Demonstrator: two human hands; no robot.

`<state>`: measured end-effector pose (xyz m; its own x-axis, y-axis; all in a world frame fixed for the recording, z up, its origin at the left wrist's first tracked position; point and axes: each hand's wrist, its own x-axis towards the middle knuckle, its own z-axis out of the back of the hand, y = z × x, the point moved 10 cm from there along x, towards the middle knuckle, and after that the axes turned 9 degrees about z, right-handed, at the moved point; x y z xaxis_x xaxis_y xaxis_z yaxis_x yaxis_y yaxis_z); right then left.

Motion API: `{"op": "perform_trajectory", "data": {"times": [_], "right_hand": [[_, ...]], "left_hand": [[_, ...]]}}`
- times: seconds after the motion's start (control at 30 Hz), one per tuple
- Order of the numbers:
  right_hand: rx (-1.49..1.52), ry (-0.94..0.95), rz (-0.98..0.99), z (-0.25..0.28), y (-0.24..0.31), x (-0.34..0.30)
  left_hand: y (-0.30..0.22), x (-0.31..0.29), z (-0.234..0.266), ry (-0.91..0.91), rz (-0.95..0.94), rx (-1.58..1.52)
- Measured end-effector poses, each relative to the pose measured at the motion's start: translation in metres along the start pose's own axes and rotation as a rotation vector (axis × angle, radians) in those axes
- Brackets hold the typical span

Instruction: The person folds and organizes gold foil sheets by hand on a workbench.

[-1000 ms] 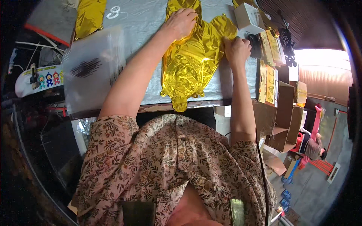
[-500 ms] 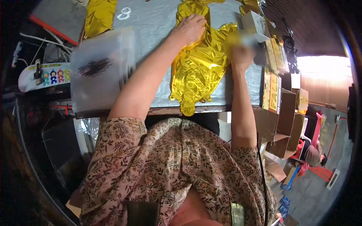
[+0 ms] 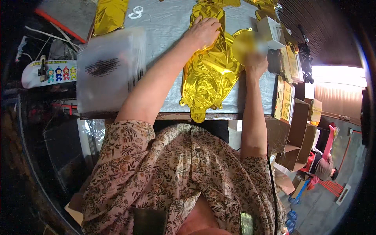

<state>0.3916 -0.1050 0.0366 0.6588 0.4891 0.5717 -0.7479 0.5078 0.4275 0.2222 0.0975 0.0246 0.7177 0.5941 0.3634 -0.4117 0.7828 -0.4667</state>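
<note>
A flat, crinkled gold foil balloon [image 3: 211, 84] lies on the grey-covered table, its small rounded tab hanging over the near edge. My left hand [image 3: 204, 34] is on the balloon's upper part, fingers bent and closed on the folded foil. At the balloon's right side is my right hand [image 3: 256, 66], close to a raised gold flap. A blurred patch hides its fingertips, so I cannot make out their grip. Beyond it stands a small white box [image 3: 270, 33].
A stack of clear plastic bags [image 3: 105, 82] lies at the table's left, with more gold foil [image 3: 111, 15] and white ribbon loops [image 3: 136, 13] beyond. Packaged goods [image 3: 285, 100] and open cardboard boxes [image 3: 299, 129] border the right side. Another person [image 3: 324, 166] is far right.
The whole view has shifted slightly, moving the table scene a little to the right. My left hand stays on the foil, and my right hand stays at the balloon's right side.
</note>
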Motion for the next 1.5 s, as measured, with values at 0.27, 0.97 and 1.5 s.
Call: {"op": "perform_trajectory", "data": {"times": [0.27,0.97,1.5], "right_hand": [[0.226,-0.036,-0.069,-0.002,-0.012,-0.003],[-0.223,1.019,0.616,-0.179,0.243,0.071],[-0.320,0.868,0.638,-0.192,0.246,0.084]], "left_hand": [[-0.005,0.001,0.000,0.032,0.004,0.030],[-0.001,0.004,-0.004,-0.135,-0.104,-0.063],[-0.001,-0.007,0.005,-0.025,-0.014,0.033]]}}
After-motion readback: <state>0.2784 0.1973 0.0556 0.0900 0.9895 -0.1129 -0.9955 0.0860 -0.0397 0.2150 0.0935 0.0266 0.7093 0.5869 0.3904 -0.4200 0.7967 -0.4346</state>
